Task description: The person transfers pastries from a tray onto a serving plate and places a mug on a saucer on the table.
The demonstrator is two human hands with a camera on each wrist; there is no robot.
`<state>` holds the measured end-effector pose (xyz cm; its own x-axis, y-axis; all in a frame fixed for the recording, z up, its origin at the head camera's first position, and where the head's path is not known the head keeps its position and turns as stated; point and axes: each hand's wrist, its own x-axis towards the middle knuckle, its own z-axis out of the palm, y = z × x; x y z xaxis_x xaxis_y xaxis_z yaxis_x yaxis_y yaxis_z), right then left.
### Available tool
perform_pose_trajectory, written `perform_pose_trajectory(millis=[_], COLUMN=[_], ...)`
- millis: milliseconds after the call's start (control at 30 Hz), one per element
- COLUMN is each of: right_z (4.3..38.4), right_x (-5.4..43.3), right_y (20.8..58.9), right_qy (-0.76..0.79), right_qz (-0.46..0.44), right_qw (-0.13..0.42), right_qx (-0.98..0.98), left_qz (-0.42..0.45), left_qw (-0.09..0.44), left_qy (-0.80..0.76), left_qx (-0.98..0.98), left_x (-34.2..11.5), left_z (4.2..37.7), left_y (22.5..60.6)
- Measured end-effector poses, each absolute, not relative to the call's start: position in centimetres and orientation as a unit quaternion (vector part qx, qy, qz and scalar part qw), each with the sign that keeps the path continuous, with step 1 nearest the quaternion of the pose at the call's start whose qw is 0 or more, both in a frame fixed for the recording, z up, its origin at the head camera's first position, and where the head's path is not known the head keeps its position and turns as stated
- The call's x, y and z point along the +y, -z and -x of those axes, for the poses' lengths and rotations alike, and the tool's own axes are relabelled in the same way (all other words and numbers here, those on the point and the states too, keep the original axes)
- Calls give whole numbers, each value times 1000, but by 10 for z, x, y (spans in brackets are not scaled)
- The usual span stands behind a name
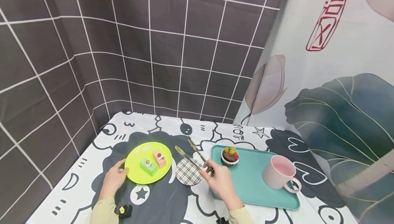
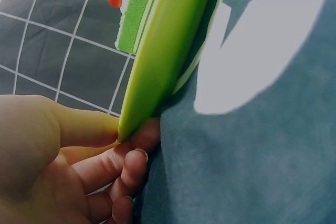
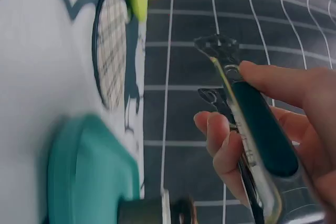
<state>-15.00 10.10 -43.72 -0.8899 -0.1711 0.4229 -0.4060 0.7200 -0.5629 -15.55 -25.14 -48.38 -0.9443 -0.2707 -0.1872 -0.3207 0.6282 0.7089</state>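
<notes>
My left hand (image 1: 113,180) pinches the left rim of a yellow-green plate (image 1: 133,165), thumb on top and fingers beneath. Side by side on the plate are a green cake piece (image 1: 148,168) and a pink-orange one (image 1: 159,159), each with a small topping. My right hand (image 1: 221,182) grips metal tongs (image 3: 265,127) with dark grip panels. The tongs' two arms stand apart with nothing between their tips, above a round plaid coaster (image 1: 186,176). In the left wrist view the plate's rim (image 2: 144,98) sits between thumb and fingers.
A teal tray (image 1: 249,188) lies right of the coaster. On it are a chocolate cupcake (image 1: 229,157) topped with fruit, near the left edge, and a pink mug (image 1: 277,174) at the right. A dark gridded curtain (image 1: 166,46) hangs behind the patterned tablecloth (image 1: 77,183).
</notes>
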Motion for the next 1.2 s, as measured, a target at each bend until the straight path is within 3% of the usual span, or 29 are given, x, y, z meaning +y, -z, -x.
perform_pose_trajectory(millis=[167, 500, 633, 1200], right_z=[149, 134, 130, 134], right_x=[125, 178, 196, 216], right_y=[436, 422, 423, 447], right_qy=[-364, -346, -323, -307], right_qz=[-115, 27, 70, 78], right_qw=[164, 212, 189, 121], right_qx=[-910, -914, -925, -941], left_qz=[159, 154, 154, 159], left_qw=[28, 27, 30, 39], left_qy=[-396, -394, -391, -391], left_qx=[904, 906, 907, 906], left_x=[-251, -248, -250, -251], left_z=[154, 153, 153, 153], left_y=[482, 479, 480, 479])
